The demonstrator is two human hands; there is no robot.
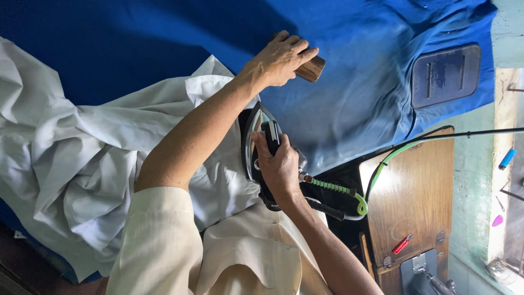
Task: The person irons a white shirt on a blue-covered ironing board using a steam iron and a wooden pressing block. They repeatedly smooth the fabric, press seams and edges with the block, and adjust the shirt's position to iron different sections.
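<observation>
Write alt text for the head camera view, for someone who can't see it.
A person's right hand grips the black handle of an electric iron on white cloth spread over a blue padded table, while the left hand rests on a small brown wooden block.

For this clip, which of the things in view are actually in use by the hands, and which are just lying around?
In use:
iron, held by the right hand
wooden block, under the left hand
white garment
blue cloth covering the table

Lying about:
dark pad
red tool on the wooden board
blue pen
pink bit
</observation>
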